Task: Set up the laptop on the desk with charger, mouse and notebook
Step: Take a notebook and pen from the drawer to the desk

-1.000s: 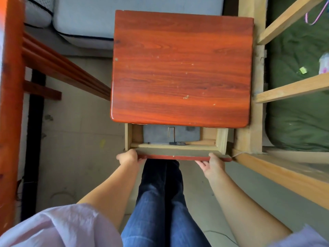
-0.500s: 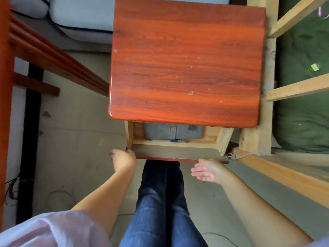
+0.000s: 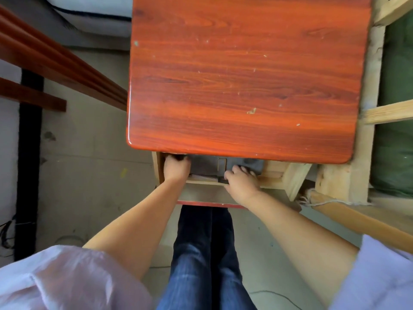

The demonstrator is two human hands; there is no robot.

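Observation:
A red-brown wooden desk (image 3: 241,81) fills the upper middle, its top bare. Below its front edge a wooden drawer (image 3: 223,195) stands pulled out. Inside lies a grey laptop (image 3: 207,165), mostly hidden under the desktop. My left hand (image 3: 176,168) reaches into the drawer and curls around the laptop's left end. My right hand (image 3: 242,180) rests on the laptop's right front part, fingers bent over it. A dark small object (image 3: 222,180) lies by the drawer's front wall beside my right hand. Charger, mouse and notebook cannot be made out.
A pale wooden bed frame (image 3: 366,121) with green bedding (image 3: 397,130) stands tight against the desk's right side. Red-brown rails (image 3: 55,63) run diagonally at the left. A white-grey mattress (image 3: 93,10) lies beyond the desk. My legs in jeans (image 3: 207,253) are below the drawer.
Both hands left the drawer's front, hung free for a moment, then went into the drawer onto the laptop. The view has moved closer to the desk.

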